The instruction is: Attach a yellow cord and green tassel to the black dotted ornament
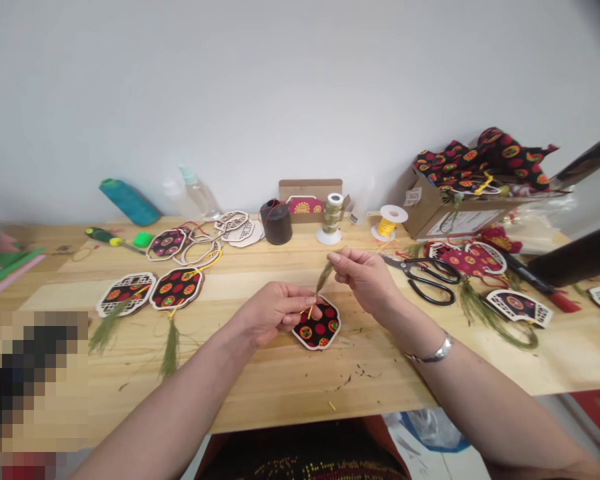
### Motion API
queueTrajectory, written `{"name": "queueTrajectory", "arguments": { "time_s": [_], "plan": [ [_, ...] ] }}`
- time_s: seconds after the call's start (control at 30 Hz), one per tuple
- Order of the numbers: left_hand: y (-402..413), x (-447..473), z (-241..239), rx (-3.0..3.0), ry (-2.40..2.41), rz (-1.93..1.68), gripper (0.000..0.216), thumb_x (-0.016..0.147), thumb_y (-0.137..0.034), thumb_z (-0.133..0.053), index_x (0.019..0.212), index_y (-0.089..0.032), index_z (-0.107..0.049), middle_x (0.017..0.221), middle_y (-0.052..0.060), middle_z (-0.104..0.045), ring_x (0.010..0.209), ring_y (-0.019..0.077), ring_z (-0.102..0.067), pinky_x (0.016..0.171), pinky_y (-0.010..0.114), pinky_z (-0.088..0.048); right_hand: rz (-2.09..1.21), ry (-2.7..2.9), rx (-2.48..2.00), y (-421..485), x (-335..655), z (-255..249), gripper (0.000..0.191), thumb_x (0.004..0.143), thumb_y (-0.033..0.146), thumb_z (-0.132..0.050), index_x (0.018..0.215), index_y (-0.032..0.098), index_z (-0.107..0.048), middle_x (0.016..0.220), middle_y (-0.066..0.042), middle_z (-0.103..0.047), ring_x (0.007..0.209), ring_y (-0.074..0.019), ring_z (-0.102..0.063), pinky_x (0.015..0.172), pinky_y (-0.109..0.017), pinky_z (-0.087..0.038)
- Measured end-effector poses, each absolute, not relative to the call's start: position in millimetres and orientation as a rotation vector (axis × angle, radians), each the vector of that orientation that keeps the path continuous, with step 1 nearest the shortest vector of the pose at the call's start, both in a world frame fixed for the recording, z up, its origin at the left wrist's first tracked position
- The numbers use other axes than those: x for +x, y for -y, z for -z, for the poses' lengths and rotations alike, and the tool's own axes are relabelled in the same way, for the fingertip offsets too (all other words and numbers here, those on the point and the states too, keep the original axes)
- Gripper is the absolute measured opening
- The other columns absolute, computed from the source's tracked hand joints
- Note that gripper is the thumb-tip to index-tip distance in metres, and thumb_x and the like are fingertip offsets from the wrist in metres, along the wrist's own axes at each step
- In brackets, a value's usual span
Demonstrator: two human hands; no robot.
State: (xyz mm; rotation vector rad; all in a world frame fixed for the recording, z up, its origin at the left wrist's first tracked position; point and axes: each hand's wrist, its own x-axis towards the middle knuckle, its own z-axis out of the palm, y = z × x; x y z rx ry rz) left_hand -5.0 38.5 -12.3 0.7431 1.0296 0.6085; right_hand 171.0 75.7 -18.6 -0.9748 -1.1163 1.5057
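Between my hands is a small olive-green tassel (325, 276) with a bit of yellow cord at its lower end. My left hand (286, 305) pinches the tassel's lower end and the cord. The other end is gripped between thumb and fingers of my right hand (359, 272), which wears a silver bracelet at the wrist. Just below them, a scalloped ornament (321, 330) with a pale wooden rim and black patterned fabric lies on the table, partly covered by my left fingers. Black-handled scissors (433, 279) rest right of my right hand.
Finished-looking tasselled ornaments (177, 288) lie to the left. Along the wall stand a black thread spool (276, 223), a green thread spool (333, 217) and a yellow cord spool (387, 227). A cardboard box (445, 212) with patterned fabric is at right, near a black post (577, 255).
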Motion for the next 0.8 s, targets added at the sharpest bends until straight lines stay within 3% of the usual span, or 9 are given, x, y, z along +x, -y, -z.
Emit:
{"name": "queueTrajectory", "arguments": {
  "time_s": [0.1,0.2,0.3,0.37,0.43,0.67,0.8],
  "plan": [
    [-39.6,-5.2,13.0,0.709,-1.049,-0.657,0.015,0.066,-0.017,-0.072,0.075,-0.007,-0.068,0.064,0.006,-0.063,0.036,-0.0035,-0.028,0.038,0.015,-0.009,-1.362,1.176,-1.12,-81.9,173.8,21.8,0.026,0.072,0.042,-0.064,0.076,0.016,-0.063,0.06,0.003,-0.047,0.052,-0.0084,-0.037,0.051,-0.025,-0.03],
    [-40.9,-5.9,14.2,0.669,-1.072,-0.736,0.014,0.065,-0.016,-0.072,0.074,-0.006,-0.068,0.064,0.005,-0.062,0.036,-0.0035,-0.029,0.038,0.014,-0.009,-0.866,1.354,-1.324,-84.4,177.6,21.4,0.036,0.076,0.039,-0.06,0.102,0.015,-0.063,0.08,-0.004,-0.058,0.063,-0.0123,-0.045,0.058,-0.027,-0.036],
    [-41.6,-6.3,14.9,0.655,-1.08,-0.795,0.014,0.065,-0.016,-0.071,0.075,-0.006,-0.068,0.065,0.004,-0.062,0.036,-0.0035,-0.03,0.037,0.014,-0.01,-0.636,1.6,-1.4,-77.0,177.5,15.8,0.032,0.083,0.041,-0.052,0.077,0.014,-0.067,0.065,-0.003,-0.057,0.059,-0.0124,-0.045,0.057,-0.027,-0.034],
    [-41.6,-6.1,15.0,0.668,-1.08,-0.832,0.015,0.066,-0.017,-0.071,0.075,-0.006,-0.069,0.065,0.004,-0.061,0.036,-0.0035,-0.031,0.038,0.014,-0.011,-0.817,1.718,-1.442,-69.0,174.1,12.6,0.05,0.086,0.049,-0.045,0.055,0.014,-0.063,0.046,0.001,-0.045,0.048,-0.0096,-0.038,0.05,-0.026,-0.029],
    [-41.3,-5.6,14.9,0.698,-1.077,-0.866,0.016,0.067,-0.018,-0.071,0.077,-0.007,-0.07,0.064,0.003,-0.061,0.036,-0.0036,-0.031,0.038,0.014,-0.011,-1.027,1.772,-1.448,-62.1,169.1,12.0,0.054,0.083,0.054,-0.047,0.053,0.013,-0.064,0.041,0.003,-0.038,0.043,-0.0076,-0.031,0.046,-0.025,-0.023],
    [-37.4,-0.6,13.3,0.866,-1.143,-0.846,0.012,0.067,-0.02,-0.067,0.067,-0.008,-0.068,0.055,0.002,-0.059,0.036,-0.0014,-0.032,0.039,0.016,-0.013,-1.708,1.374,-1.187,-54.5,156.2,20.0,0.037,0.066,0.049,-0.07,0.067,0.012,-0.068,0.055,0.001,-0.057,0.047,-0.0056,-0.036,0.043,-0.021,-0.022],
    [-36.6,1.0,10.9,0.924,-1.127,-0.809,0.014,0.07,-0.021,-0.066,0.063,-0.009,-0.066,0.054,0.001,-0.057,0.037,-0.0007,-0.032,0.039,0.017,-0.013,-1.848,1.103,-1.134,-54.2,153.4,21.1,0.033,0.057,0.044,-0.078,0.063,0.015,-0.065,0.05,0.001,-0.057,0.041,-0.004,-0.031,0.039,-0.02,-0.017]
  ]
}}
